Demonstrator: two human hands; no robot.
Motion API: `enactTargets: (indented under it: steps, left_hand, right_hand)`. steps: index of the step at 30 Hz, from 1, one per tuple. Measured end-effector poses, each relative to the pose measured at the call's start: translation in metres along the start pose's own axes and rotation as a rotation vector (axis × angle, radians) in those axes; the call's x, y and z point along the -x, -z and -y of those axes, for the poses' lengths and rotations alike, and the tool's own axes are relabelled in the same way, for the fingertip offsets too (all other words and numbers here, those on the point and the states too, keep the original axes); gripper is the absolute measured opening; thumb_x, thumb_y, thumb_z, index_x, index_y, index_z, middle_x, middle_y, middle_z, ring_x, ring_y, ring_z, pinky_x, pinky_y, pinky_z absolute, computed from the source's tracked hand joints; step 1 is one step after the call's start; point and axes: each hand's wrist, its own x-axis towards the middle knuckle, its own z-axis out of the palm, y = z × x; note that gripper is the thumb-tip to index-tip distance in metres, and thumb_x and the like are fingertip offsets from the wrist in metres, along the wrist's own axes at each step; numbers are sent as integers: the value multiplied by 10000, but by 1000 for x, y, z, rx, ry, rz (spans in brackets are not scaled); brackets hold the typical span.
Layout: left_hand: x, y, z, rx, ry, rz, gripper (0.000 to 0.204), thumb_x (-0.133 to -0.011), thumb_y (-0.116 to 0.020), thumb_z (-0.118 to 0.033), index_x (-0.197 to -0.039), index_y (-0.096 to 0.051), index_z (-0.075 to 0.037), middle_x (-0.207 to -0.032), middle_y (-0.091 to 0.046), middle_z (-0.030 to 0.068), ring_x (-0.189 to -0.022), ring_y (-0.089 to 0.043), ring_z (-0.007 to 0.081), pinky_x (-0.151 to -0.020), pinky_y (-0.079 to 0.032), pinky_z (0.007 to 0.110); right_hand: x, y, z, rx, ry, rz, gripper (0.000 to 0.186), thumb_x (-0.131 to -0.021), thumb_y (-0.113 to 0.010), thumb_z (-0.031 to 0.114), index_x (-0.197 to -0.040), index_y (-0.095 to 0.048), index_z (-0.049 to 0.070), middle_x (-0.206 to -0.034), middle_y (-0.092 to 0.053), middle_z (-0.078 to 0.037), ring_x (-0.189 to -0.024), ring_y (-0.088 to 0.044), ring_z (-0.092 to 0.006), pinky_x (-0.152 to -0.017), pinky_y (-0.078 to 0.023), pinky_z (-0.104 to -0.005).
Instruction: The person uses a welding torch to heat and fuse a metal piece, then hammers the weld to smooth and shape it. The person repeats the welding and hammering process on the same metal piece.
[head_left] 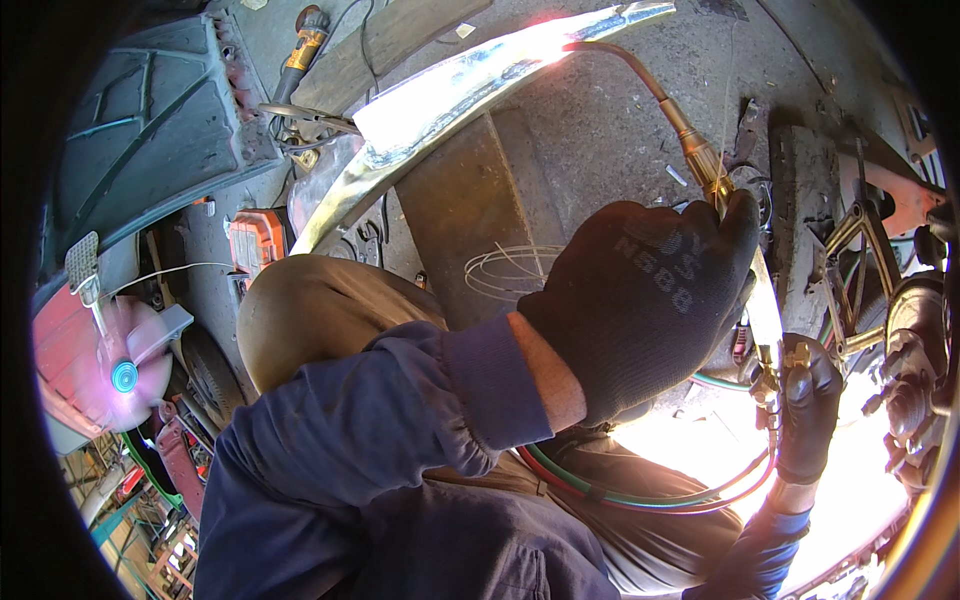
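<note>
A curved strip of bright sheet metal [450, 95] arcs from the upper middle of the view down to the person's knee, resting against a rusty upright steel block [470, 215]. One gas torch [700, 160] is in hand: its thin bent tube runs from the brass neck up to the top end of the strip, where the tip meets the glaring metal. The left hand [640, 300], in a dark knit glove, is wrapped around the torch body just below the brass neck, fingers [735, 225] curled closed on it so that the grip hides most of the handle. The right hand [805, 405], also gloved, sits lower at the torch's valve end, fingers bent around the brass fittings; whether they pinch a knob or simply steady the base cannot be told. Two hoses [640, 495], one red and one green, loop together from the valve end across the lap. One loose coil of thin wire [510, 270] lies on the ground beside the block. One orange-handled power tool [305, 45] lies at the upper left, near a dark tyre [150, 125].
</note>
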Motion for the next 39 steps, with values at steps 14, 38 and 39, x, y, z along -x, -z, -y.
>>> enactTargets:
  steps: [14, 38, 39]
  left_hand:
    - [1, 3, 1, -17, -17, 16, 546, -1004, -648, -236, -1503, -578, -27, -1149, -739, 77, -1065, -729, 234, -987, -553, 388]
    - [4, 1, 2, -91, -71, -57, 602, -972, -700, -190, -1511, -545, 29, -1101, -749, 68, -984, -751, 237, -872, -582, 391]
    - [4, 1, 2, -121, -82, -65, 603, -973, -696, -193, -1510, -542, 34, -1101, -748, 72, -988, -750, 239, -871, -582, 394]
  right_hand:
    - [1, 1, 0, 5, -10, -7, 737, -987, -742, 689, -1270, -704, 10, -829, -760, -83, -611, -703, -127, -503, -526, -241]
    - [1, -2, -2, -26, -6, 2, 737, -985, -759, 666, -1294, -692, 0, -833, -758, -84, -625, -706, -132, -504, -510, -235]
    - [0, -1, 0, -15, -1, 10, 740, -986, -753, 671, -1291, -694, 0, -830, -758, -82, -624, -704, -129, -503, -508, -232]
